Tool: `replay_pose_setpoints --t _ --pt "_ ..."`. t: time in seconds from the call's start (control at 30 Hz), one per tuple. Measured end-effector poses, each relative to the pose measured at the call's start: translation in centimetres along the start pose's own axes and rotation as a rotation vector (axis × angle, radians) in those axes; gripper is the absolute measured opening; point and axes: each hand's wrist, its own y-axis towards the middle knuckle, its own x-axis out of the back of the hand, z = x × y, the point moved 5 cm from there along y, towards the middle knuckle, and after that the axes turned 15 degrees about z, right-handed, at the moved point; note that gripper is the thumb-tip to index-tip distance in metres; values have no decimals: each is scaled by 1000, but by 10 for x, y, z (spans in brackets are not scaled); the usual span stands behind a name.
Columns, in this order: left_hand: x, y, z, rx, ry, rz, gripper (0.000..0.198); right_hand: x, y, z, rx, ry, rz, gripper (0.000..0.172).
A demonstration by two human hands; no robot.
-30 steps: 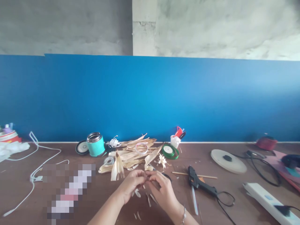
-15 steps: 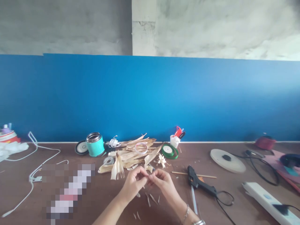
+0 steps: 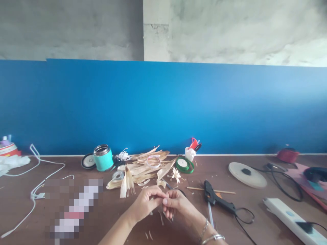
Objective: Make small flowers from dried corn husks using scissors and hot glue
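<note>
My left hand [image 3: 146, 202] and my right hand [image 3: 176, 204] meet fingertip to fingertip low in the middle of the brown table [image 3: 255, 200]. Both are closed in a pinch on a small pale piece of dried husk between them, mostly hidden by the fingers. Bracelets ring my right wrist. Small husk scraps [image 3: 161, 218] lie under the hands. Just beyond the hands lies a pile of dried corn husks [image 3: 143, 168], with a small husk flower [image 3: 176, 175] to its right and scissors partly hidden behind my right hand.
A black glue gun [image 3: 217, 200] with its cord and a thin wooden stick [image 3: 224, 191] lie right of my hands. Green ribbon spool [image 3: 184, 164], teal metal jar [image 3: 103, 157], tape roll [image 3: 118, 175], white cup of pens [image 3: 191, 151], white disc [image 3: 245, 175], power strip [image 3: 291, 217], white cable [image 3: 38, 183].
Both hands stayed together, shifting slightly toward me and down; the fingers curled tighter round the small piece. More of my right wrist and its bracelets came into view.
</note>
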Motion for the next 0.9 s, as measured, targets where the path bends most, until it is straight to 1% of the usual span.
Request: replay_pose_setpoints --t 0.1,0.2,0.27,0.37,0.43,0.5,0.57,0.63,0.7,0.8,0.9 --pt "1 0 1 28 48 -34 14 1 1 1 3 -24 -32 33" --pt "5 0 7 80 114 -119 10 4 3 5 76 -118 -145 35" --pt "9 1 15 122 132 -187 8 6 4 9 144 -233 -230 33" --pt "12 3 26 159 122 -229 9 6 1 15 211 -462 -325 24" --pt "13 3 28 153 116 -238 7 4 -1 19 235 -614 -352 20" --pt "13 3 27 153 98 -233 8 2 -2 21 241 -679 -359 20" --pt "12 3 24 174 48 -214 13 3 -2 20 216 -621 -351 25" --pt "11 2 23 195 0 -199 18 5 0 17 181 -488 -308 31" --pt "11 2 21 186 5 -205 17 5 2 14 164 -354 -261 35" --pt "12 3 20 130 80 -243 8 5 4 11 153 -232 -238 38" --pt "13 2 17 62 220 -296 2 5 5 10 152 -211 -257 40"
